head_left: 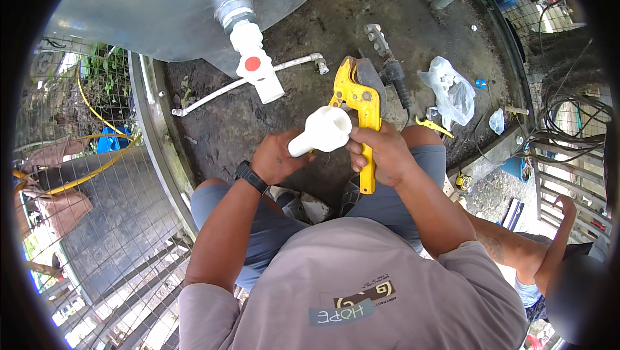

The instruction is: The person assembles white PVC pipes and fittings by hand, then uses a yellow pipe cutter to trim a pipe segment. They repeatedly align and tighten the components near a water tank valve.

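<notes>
Head view | fitting (327, 129), white, centre | left hand (276, 159): fingers curled round fitting | right hand (385, 154): fingers closed on cutter (369, 112), 1 o'clock | joined: valve (253, 65) to tank (168, 7), 11 o'clock | unjoined: fitting, valve

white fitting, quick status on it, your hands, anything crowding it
Left hand gripping fitting, open socket showing. Right hand on yellow cutter. Cutter crowding fitting's right side; valve beyond, apart from fitting.
</notes>
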Available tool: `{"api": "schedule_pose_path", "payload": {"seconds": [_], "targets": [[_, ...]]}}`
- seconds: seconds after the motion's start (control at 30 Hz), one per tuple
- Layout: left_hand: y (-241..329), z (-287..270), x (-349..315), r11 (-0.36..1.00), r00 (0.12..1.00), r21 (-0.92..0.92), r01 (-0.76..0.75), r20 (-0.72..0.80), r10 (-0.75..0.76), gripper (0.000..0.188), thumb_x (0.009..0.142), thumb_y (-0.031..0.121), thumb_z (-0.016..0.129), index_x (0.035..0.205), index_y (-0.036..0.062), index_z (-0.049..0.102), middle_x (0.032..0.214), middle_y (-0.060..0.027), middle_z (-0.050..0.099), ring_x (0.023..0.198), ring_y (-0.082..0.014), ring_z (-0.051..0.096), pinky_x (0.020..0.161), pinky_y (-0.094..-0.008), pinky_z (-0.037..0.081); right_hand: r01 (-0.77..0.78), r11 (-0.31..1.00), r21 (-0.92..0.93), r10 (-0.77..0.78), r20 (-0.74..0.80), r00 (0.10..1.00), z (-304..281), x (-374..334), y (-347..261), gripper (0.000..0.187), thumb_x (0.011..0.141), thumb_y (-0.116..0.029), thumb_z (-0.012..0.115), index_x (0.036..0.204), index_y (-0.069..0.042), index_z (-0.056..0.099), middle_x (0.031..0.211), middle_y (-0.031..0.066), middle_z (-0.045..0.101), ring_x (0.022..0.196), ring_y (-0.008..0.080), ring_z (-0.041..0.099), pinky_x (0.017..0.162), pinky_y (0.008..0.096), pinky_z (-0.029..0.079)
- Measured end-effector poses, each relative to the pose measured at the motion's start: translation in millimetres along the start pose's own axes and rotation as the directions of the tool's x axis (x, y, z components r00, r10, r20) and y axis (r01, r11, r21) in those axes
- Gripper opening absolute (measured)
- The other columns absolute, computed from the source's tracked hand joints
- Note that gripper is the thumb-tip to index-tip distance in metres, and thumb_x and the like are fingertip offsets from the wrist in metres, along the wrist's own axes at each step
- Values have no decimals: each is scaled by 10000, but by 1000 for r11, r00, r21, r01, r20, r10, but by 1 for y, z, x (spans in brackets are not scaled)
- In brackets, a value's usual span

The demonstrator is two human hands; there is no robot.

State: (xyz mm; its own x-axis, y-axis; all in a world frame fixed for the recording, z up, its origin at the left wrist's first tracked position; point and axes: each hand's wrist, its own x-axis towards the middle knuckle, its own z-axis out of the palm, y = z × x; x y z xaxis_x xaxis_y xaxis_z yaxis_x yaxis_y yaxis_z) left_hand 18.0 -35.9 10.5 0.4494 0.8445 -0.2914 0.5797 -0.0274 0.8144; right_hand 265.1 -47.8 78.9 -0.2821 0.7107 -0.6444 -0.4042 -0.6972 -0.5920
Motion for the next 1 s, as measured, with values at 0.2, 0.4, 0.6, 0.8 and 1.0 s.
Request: {"api": "schedule_pose_path", "payload": {"seconds": [0.2,0.4,0.6,0.8,1.0], "targets": [[-6,-3,-1,997,999,-64,-45,-27,43,320,785,165,784,1066,32,708,909,-187,733,871,-348,727,772,-390,566,-37,991,-125,44,47,998,-7,-4,-9,184,952,-159,633,1064,-47,540,730,27,565,563,131,540,555,306,481],[0,1,-9,965,989,-221,-142,0,146,278,793,164,781,1023,27,707,908,-187,727,856,-354,721,767,-391,563,243,945,-220,-187,247,951,-28,5,5,554,840,-221,744,1316,-38,527,1136,105,645,1073,179,605,945,352,475],[7,-20,2,992,988,16,-128,90,126,464,799,368,812,1032,-7,670,923,-221,709,898,-406,694,784,-456,549,92,985,143,-138,359,923,-42,30,23,674,813,-143,703,1423,-32,439,1358,142,560,1259,261,526,1054,445,425],[11,-54,16,912,965,391,122,167,-200,671,843,521,747,1180,-31,570,955,-291,683,932,-454,676,820,-514,522,-201,978,-57,204,49,978,-43,16,37,587,822,-128,694,1363,-8,501,1324,143,598,1249,313,582,1060,513,450],[-5,-60,33,854,950,514,78,222,-221,619,941,531,623,1217,-17,536,956,-282,684,905,-439,680,789,-516,524,-118,950,-289,127,14,992,-27,8,81,625,783,-165,769,1329,-11,508,1174,114,614,1083,215,606,939,350,482]]}}
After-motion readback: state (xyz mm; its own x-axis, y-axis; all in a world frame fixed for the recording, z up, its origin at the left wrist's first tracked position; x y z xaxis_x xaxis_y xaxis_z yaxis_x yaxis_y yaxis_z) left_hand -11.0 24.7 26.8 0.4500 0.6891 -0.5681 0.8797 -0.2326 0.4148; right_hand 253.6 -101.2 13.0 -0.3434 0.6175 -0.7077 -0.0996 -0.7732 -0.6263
